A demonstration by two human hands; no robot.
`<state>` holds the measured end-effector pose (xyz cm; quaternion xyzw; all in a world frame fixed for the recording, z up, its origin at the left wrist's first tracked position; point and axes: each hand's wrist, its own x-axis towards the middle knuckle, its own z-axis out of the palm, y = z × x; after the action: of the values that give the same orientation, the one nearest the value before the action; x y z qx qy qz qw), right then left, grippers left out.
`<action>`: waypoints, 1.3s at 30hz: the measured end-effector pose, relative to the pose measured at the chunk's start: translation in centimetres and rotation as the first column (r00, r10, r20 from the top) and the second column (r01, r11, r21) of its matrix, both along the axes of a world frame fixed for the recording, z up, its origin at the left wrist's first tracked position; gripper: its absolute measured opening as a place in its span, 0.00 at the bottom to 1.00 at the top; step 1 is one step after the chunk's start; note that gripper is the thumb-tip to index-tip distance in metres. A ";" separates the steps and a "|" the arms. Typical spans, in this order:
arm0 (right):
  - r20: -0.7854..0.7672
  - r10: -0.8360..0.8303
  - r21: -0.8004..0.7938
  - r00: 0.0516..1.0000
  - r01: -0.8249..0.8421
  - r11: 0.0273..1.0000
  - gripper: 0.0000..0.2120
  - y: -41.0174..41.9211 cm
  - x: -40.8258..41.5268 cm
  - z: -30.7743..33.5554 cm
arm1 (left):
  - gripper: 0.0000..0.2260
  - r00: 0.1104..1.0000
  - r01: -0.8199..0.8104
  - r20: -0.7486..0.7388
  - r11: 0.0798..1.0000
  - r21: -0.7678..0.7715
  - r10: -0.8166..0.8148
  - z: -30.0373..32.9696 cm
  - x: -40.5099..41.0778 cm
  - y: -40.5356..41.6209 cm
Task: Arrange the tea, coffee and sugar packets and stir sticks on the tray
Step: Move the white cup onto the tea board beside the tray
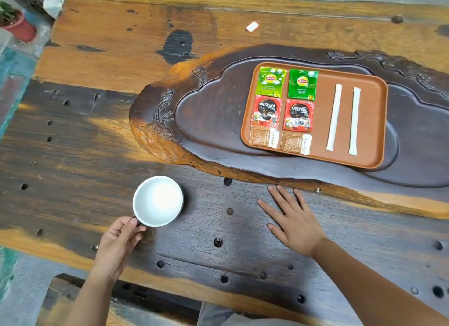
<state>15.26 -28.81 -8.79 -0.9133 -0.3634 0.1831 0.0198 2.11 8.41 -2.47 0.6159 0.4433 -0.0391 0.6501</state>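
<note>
— Hands first: what are they doing?
— My left hand (121, 236) pinches the white cup's (158, 200) handle; my right hand (295, 219) lies flat and empty on the table (97, 136).
— And the packets?
— Tea packets (286, 84), coffee packets (281, 113), sugar packets (279, 140) and stir sticks (343, 118) lie in rows on the brown tray (374, 121).

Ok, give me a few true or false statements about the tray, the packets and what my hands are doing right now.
1. The tray holds six packets in two columns. True.
2. The green tea packets sit in the row nearest the person. False: they are in the far row; the brown sugar packets are nearest.
3. The two stir sticks lie crossed over each other. False: they lie side by side, apart.
4. The left hand holds the white cup by its handle. True.
5. The right hand grips a coffee packet. False: it lies flat and open on the table, holding nothing.
</note>
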 end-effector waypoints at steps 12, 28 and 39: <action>-0.023 -0.021 0.067 1.000 0.022 0.997 0.26 -0.2 0.2 0.2 | 0.11 0.886 0.362 0.290 0.931 0.053 -0.362 6.2 15.7 -0.7; -0.059 -0.042 0.102 0.997 0.047 0.994 0.27 -0.2 0.3 -0.6 | 0.11 0.788 0.593 0.161 0.803 0.065 -0.595 2.3 30.5 -0.6; -0.048 -0.039 0.143 0.998 0.046 0.989 0.26 -0.2 0.3 -0.4 | 0.12 0.766 0.624 0.145 0.779 0.065 -0.626 2.0 31.4 -0.5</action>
<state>15.60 -29.01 -9.22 -0.9126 -0.3556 0.1765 0.0979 33.52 7.91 -0.52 0.7335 0.1605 -0.2011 0.6291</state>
